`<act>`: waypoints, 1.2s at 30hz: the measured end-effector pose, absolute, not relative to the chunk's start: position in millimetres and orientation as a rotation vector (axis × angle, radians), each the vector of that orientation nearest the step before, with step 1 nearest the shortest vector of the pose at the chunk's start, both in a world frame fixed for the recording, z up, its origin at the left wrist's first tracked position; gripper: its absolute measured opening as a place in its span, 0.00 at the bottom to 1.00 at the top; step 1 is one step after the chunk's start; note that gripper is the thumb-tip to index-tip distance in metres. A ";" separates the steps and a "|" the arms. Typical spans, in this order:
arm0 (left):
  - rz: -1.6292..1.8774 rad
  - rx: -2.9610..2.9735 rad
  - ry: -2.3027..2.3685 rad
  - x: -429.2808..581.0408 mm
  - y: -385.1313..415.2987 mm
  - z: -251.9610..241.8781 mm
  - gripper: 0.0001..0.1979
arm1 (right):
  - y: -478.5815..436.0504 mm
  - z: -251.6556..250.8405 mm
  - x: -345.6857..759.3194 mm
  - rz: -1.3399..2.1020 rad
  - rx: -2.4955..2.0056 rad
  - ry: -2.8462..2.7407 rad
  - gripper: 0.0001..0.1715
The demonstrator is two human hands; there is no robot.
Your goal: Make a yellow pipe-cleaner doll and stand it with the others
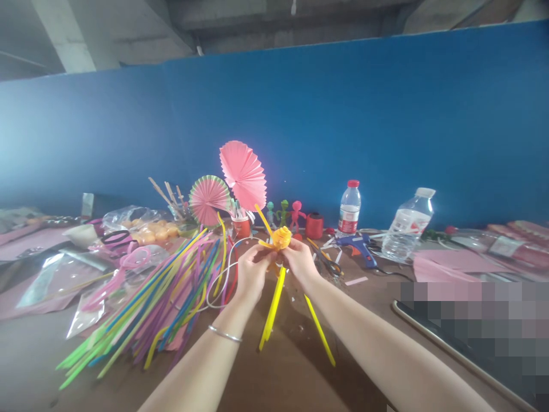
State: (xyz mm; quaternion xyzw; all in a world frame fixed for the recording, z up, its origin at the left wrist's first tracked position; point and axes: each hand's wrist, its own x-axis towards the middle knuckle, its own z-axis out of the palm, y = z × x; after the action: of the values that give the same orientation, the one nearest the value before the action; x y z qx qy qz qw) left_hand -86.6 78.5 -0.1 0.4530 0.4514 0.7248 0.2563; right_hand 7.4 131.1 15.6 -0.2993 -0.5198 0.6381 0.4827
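Both of my hands meet at the middle of the view, raised over the brown table. Between them is a yellow-orange figure twisted from pipe cleaners, with a coiled round top and a straight stem sticking out up and left. My left hand pinches its left side, and my right hand pinches its right side. The fingertips partly hide its lower part. Bright yellow pipe cleaners lie below my hands, and another yellow pipe cleaner lies under my right forearm.
Many coloured pipe cleaners spread at left. Behind stand pink paper fans, small figures and a red-capped bottle. To the right are scissors, a blue glue gun, a tilted clear bottle and a dark device.
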 end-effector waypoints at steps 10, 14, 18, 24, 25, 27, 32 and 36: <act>1.953 1.052 1.055 -87.6 81.4 -2.0 0.13 | 133.4 21.5 18.9 1.196 -0.738 -1.677 0.09; 2.033 1.014 1.129 -88.0 81.7 0.0 0.13 | 133.6 17.2 16.6 1.319 -0.624 -1.656 0.10; 2.129 0.995 1.177 -86.1 79.9 2.9 0.16 | 130.1 12.3 12.0 1.160 -0.644 -1.678 0.12; 2.066 1.329 1.444 -90.6 69.7 8.4 0.11 | 127.1 14.4 12.0 1.050 -0.722 -1.704 0.12; 2.035 1.478 1.520 -93.1 67.7 10.5 0.08 | 128.3 15.2 13.2 1.049 -0.735 -1.722 0.12; 1.989 1.793 1.671 -98.8 64.7 15.2 0.04 | 132.9 16.4 16.8 1.067 -0.733 -1.790 0.11; 1.791 2.261 1.781 -110.0 65.9 19.1 0.05 | 145.6 19.6 29.1 1.166 -0.648 -1.953 0.10; 1.710 2.246 1.767 -112.6 70.7 12.9 0.06 | 145.7 21.7 33.4 1.198 -0.621 -1.960 0.09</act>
State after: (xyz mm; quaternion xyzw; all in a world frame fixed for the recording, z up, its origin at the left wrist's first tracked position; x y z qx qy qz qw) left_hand -112.6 70.7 12.9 0.6715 0.5283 0.5111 -0.0941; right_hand 33.4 145.7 21.7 -0.2422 -0.7647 0.4675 0.3716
